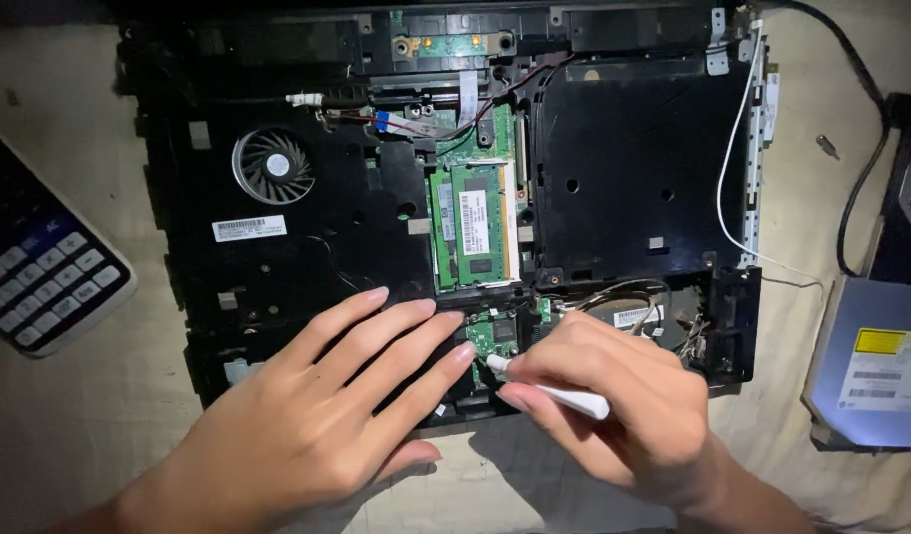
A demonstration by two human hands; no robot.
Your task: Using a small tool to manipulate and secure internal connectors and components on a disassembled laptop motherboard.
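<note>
A slim white plastic tool (pixel 559 394), judged light and stiff, is pinched in the right hand (pixel 614 396) near its tip, just below the small green circuit card (pixel 495 332), judged fragile. The left hand (pixel 317 415) lies flat and open beside that card on the opened black laptop chassis (pixel 307 247). Beyond it sit green memory sticks (pixel 472 225) and a round fan (pixel 273 166).

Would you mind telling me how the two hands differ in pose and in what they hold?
The left hand lies flat, fingers spread, pressing on the laptop base; the right hand is curled. The left hand holds nothing; the right hand grips a white tool, its tip at the small green board. Both are bare and sit at the base's near edge.
</note>
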